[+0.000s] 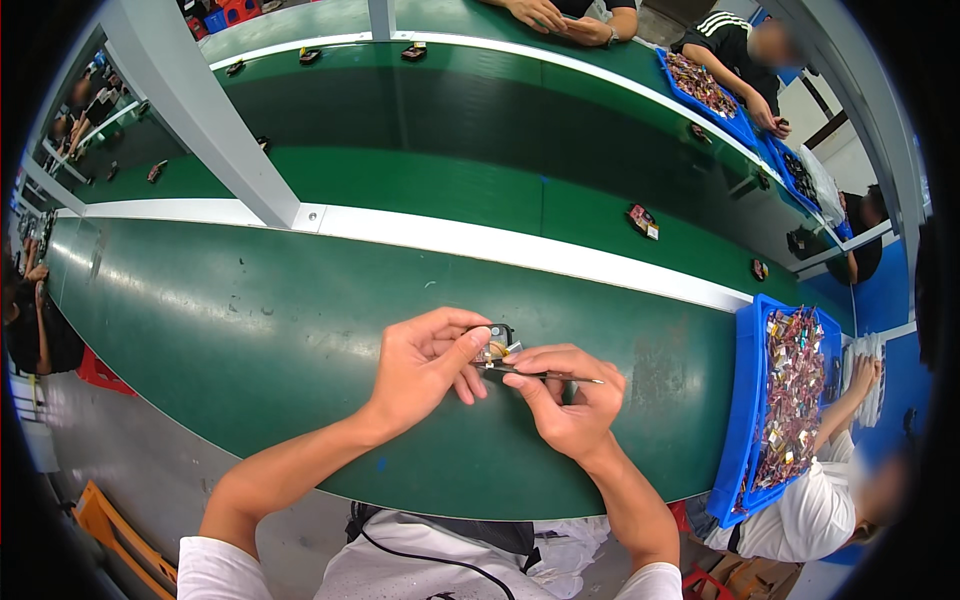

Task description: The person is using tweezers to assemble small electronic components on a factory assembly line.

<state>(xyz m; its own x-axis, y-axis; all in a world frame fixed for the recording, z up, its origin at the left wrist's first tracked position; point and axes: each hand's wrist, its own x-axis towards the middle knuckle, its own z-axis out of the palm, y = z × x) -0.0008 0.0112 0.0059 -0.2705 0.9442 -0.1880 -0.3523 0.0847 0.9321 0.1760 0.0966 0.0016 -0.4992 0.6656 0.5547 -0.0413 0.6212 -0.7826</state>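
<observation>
Above the middle of the green table (pixel 290 340), my left hand (pixel 425 362) is closed around a small black-cased electronic device (pixel 497 338). The casing's inside faces up and shows thin wires and a small silvery part. My right hand (pixel 578 400) pinches a slim dark tool that looks like tweezers (pixel 560 377). Its working end reaches the lower edge of the device, and its other end sticks out to the right. The right fingertips also come close to the silvery part; whether they touch it I cannot tell.
A blue tray (pixel 745 400) heaped with small wired parts stands at the table's right end. Past a white rail (pixel 480 252), a green conveyor belt (pixel 400 190) carries scattered devices, including one (pixel 643 221). A grey post (pixel 200 110) rises at the left. Co-workers sit across and at both sides.
</observation>
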